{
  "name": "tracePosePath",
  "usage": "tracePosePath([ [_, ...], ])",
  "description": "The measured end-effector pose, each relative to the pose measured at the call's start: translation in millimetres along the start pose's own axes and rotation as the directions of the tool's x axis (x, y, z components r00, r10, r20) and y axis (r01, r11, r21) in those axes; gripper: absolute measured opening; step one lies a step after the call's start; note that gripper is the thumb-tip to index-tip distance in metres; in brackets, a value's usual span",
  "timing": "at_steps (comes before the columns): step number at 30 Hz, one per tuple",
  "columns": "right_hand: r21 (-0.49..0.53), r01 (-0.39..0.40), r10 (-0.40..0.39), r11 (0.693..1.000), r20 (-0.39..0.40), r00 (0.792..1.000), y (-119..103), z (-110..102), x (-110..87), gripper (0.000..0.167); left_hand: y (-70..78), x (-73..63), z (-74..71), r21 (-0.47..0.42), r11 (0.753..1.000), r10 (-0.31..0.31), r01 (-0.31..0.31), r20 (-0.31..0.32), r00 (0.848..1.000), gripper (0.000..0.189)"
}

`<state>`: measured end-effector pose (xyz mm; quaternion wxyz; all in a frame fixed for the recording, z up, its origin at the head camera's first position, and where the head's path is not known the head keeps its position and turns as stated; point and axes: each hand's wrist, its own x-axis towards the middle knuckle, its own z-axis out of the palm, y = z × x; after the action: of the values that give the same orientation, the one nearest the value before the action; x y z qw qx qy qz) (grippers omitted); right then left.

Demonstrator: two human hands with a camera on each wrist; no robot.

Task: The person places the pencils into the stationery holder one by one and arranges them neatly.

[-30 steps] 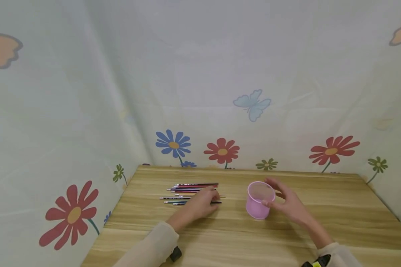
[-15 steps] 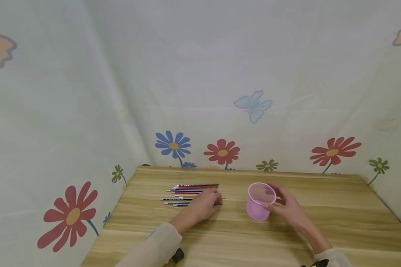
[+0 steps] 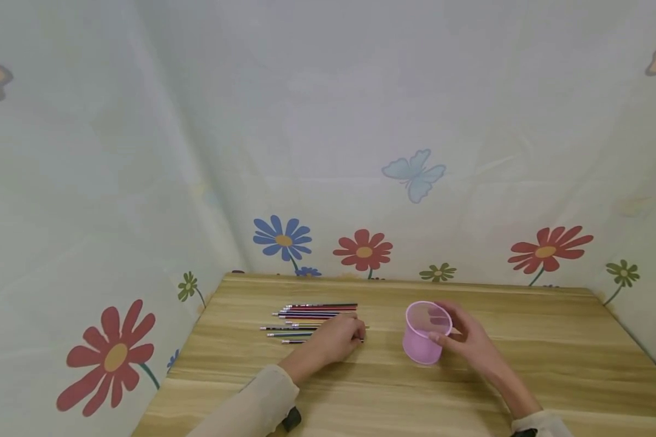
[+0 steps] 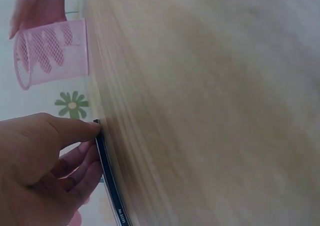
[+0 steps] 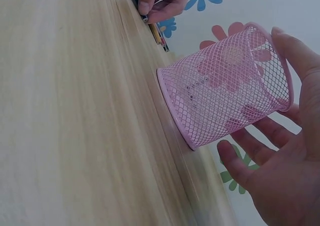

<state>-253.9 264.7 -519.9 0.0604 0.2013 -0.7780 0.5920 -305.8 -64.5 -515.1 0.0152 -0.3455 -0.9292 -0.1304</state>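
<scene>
A white fabric backdrop (image 3: 328, 109) printed with colourful flowers and butterflies fills the upper frame of the head view and runs down its left side. Below it, a light brown wood-grain table (image 3: 393, 400) spreads across the bottom of the frame. Two cream sleeves (image 3: 251, 400) enter from the lower edge, left of centre and at the lower right.

The right hand (image 3: 472, 337), right of centre, is partly spread round a pink wire-mesh cylindrical cup (image 3: 422, 347), the thumb at the rim and the fingers curved behind the side. The cup stands on the table, its mouth upward. The left hand (image 3: 336, 340), near the lower centre, has its fingers bent and, in the left wrist view, pinches the end of a slender dark pencil (image 4: 112, 187) with pale lettering.

More slender pencils (image 3: 306, 315), some dark, some red, lie roughly parallel left of centre, their metal-banded ends towards the left; the left hand partly hides some of them.
</scene>
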Motion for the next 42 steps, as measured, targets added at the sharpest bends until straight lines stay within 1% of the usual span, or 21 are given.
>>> tracePosePath([
  [4, 0.015, -0.013, 0.014, 1.000, -0.011, 1.000, 3.1, 0.9, -2.4, 0.067, 0.5, 2.1, 2.2, 0.002, 1.000, 0.001, -0.001, 0.015, 1.000, 0.006],
  [11, 0.036, -0.002, 0.002, 0.999, -0.009, 1.000, 7.0, 3.1, -6.4, 0.067, 1.4, 2.3, 5.8, 0.006, 1.000, -0.012, 0.012, 0.026, 1.000, 0.008],
  [16, 0.030, -0.001, 0.002, 1.000, -0.022, 1.000, 7.8, 1.5, -8.9, 0.066, 2.7, 2.3, 5.9, 0.008, 1.000, -0.001, 0.001, 0.023, 1.000, 0.008],
  [21, 0.037, 0.006, -0.006, 0.999, -0.013, 1.000, 7.6, 2.2, -6.7, 0.066, 2.1, 3.0, 3.6, 0.023, 1.000, 0.002, -0.002, 0.023, 1.000, 0.007],
  [29, 0.039, 0.013, -0.013, 0.999, -0.010, 1.000, 9.2, 2.8, -4.7, 0.065, -1.1, 4.9, -1.0, -0.023, 1.000, -0.001, 0.002, 0.045, 0.999, 0.011],
  [33, 0.034, 0.008, -0.008, 0.999, -0.012, 1.000, 10.1, 2.1, -4.6, 0.066, -0.3, 6.2, -2.3, -0.038, 0.999, -0.024, 0.026, 0.054, 0.998, 0.012],
  [36, 0.024, 0.023, -0.022, 0.999, -0.023, 0.999, 10.9, 0.4, -5.2, 0.065, 2.1, 9.5, -2.6, -0.019, 0.999, -0.032, 0.034, 0.060, 0.998, 0.011],
  [42, 0.015, 0.045, -0.044, 0.999, -0.028, 0.999, 10.5, 4.6, -3.3, 0.063, 1.4, 6.2, -3.2, 0.064, 0.998, -0.024, 0.020, 0.063, 0.998, 0.008],
])
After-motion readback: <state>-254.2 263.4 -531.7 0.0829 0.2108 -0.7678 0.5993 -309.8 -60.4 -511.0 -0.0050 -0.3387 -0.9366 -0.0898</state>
